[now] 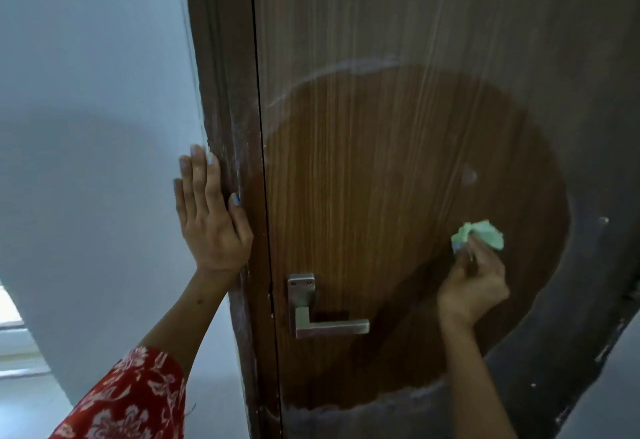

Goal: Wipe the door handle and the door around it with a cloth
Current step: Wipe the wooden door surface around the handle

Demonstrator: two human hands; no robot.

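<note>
Pressing a crumpled pale green cloth (pixel 479 235) against the brown wooden door (pixel 381 161), the right hand (pixel 472 286) sits to the right of and a little above the handle, its fingers (pixel 465 251) curled round the cloth and pinching it into a wad. The cloth touches the door face inside a big rounded patch of darker, cleaner wood grain; around that patch the surface looks dusty and grey, with a pale chalky arc along the patch's upper left edge and a ragged pale line along its bottom.

Over on the other side, the left hand (pixel 211 217) lies flat where the white wall (pixel 97 127) meets the door frame (pixel 228 127), fingers straight and close together, pointing up, the thumb resting on the frame's brown edge. Blue polish shows on the nails. A red sleeve (pixel 131 400) with a white floral print covers the left forearm low in the view.

The metal door handle (pixel 325 324), a squared lever pointing right from its backplate (pixel 302 291), sits below and between the two hands, near the door's left edge, and neither hand touches it. White flecks dot the frame beside the left hand.
</note>
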